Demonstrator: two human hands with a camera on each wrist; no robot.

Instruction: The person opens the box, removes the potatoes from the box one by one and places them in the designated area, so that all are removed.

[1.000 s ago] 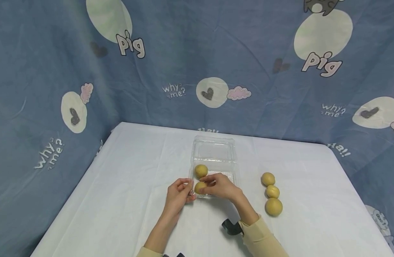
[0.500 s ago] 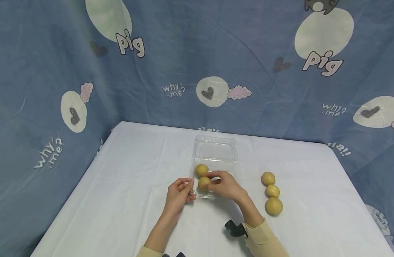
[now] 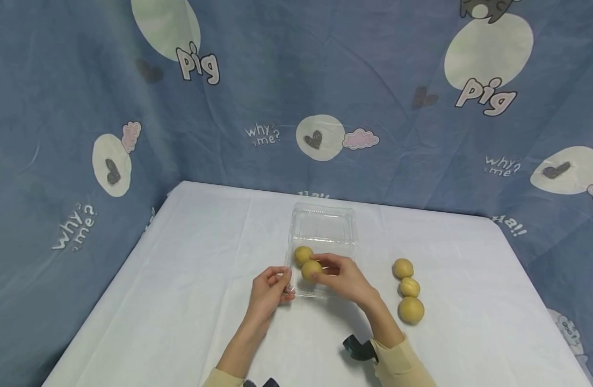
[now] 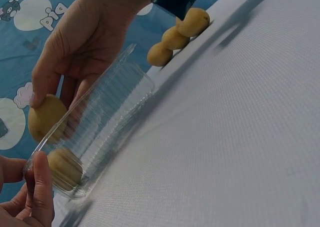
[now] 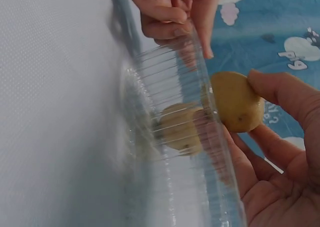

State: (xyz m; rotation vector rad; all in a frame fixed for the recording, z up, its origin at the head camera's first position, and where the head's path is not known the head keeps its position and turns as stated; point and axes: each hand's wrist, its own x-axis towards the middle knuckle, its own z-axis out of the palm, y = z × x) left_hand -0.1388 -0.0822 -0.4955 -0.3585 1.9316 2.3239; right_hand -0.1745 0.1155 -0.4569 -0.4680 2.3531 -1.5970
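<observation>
Fingers (image 3: 331, 257) of our right hand (image 3: 348, 279) pinch a round yellow potato (image 3: 310, 270) over the open clear plastic container (image 3: 337, 247), so we should guide it gently clear of the second yellow potato (image 3: 303, 255) inside, our left hand (image 3: 269, 287) gripping the near-left corner steady.

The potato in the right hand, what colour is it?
The potato is brownish yellow, best seen in the right wrist view.
</observation>
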